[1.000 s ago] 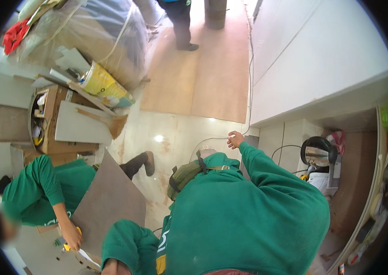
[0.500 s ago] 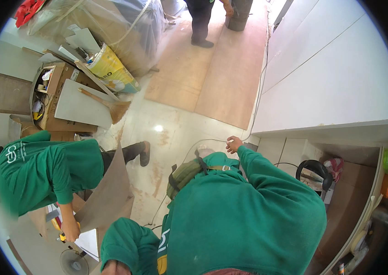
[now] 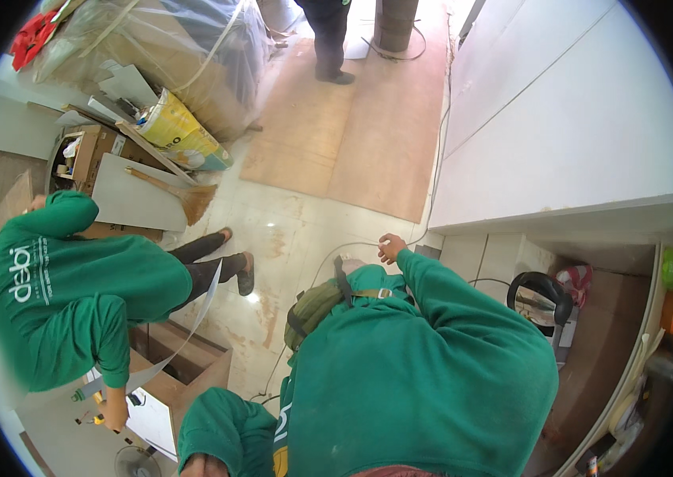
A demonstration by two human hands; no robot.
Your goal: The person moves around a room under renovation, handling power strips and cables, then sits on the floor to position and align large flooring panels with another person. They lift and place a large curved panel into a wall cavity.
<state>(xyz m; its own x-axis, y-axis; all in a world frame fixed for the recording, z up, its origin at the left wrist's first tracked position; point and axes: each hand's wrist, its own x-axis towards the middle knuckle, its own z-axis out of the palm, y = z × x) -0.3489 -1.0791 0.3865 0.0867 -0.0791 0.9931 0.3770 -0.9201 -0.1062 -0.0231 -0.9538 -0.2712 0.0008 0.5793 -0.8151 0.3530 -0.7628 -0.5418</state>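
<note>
My right hand point(image 3: 390, 248) is out over the pale floor point(image 3: 289, 222), fingers loosely bent and slightly apart, with nothing visible in it; a thin cable runs behind it, and I cannot tell if they touch. My left hand point(image 3: 204, 466) is cut off at the lower edge below my green sleeve point(image 3: 221, 429), its fingers hidden. An olive pouch with straps point(image 3: 305, 314) sits at my waist. Beside my left side, a co-worker point(image 3: 90, 278) in green bends over an open-topped brown box point(image 3: 203, 378), one hand point(image 3: 114, 413) low near yellow-handled tools, the other raised at a board.
Plywood sheets point(image 3: 340, 127) cover the floor ahead, where another person point(image 3: 328, 40) stands by a cylinder point(image 3: 392, 28). At left are wrapped bulky items point(image 3: 185, 56), a yellow sack point(image 3: 181, 131), cartons and a broom point(image 3: 197, 203). White panels point(image 3: 559, 111) and a low compartment point(image 3: 607, 342) line the right.
The co-worker has shifted, raising one arm to the left; the brown sheet has moved, uncovering the box. The person ahead moved slightly. My hands stay much the same.
</note>
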